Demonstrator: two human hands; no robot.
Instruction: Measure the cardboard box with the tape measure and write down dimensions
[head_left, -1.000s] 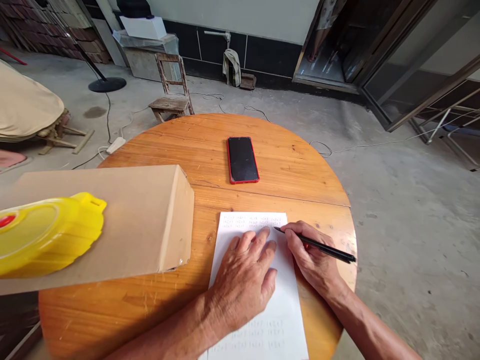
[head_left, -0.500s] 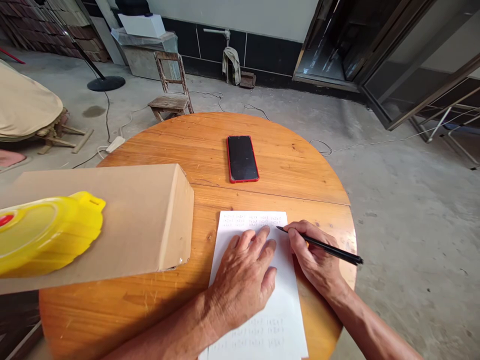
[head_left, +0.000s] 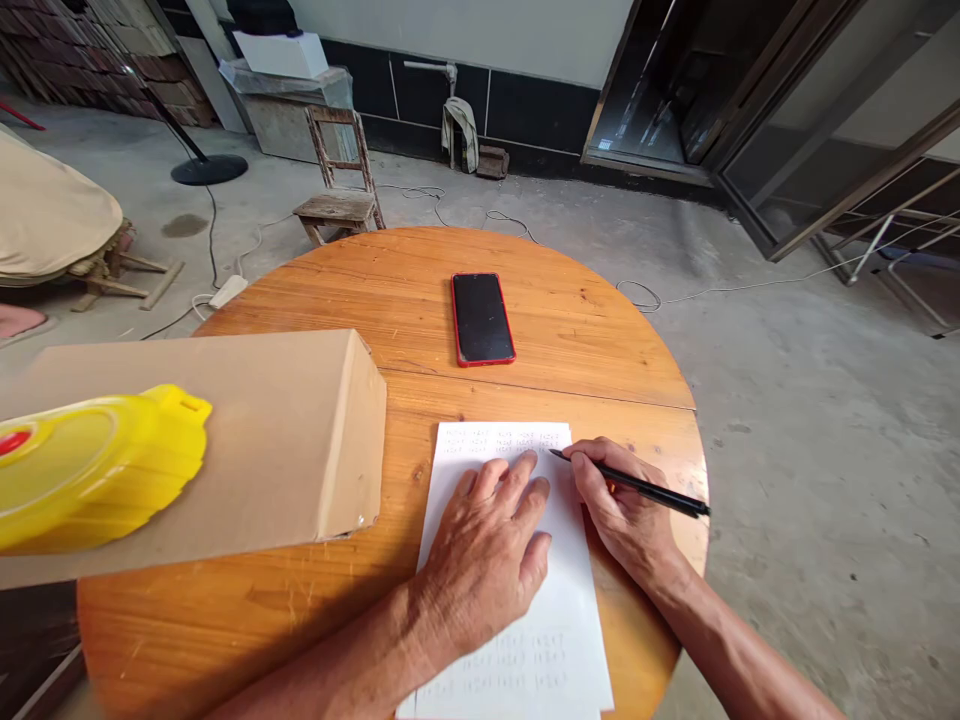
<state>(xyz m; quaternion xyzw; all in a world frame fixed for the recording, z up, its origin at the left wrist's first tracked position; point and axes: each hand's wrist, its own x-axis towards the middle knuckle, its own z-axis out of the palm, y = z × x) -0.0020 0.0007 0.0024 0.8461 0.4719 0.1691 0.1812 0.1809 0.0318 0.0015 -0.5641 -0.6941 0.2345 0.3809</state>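
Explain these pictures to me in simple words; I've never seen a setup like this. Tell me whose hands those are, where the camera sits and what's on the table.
There is no machine here: these are a person's own two bare hands. Every picture comes from one camera worn on that person's head, looking forward and down.

In front is a rounded wooden table. The left hand lies spread on white paper bearing rows of handwriting. The right hand holds a black pen, its tip at the upper rows; whether it touches is too fine to tell. Farther back lies a phone with a red edge. At the left is a cardboard box, with a yellow object on top.
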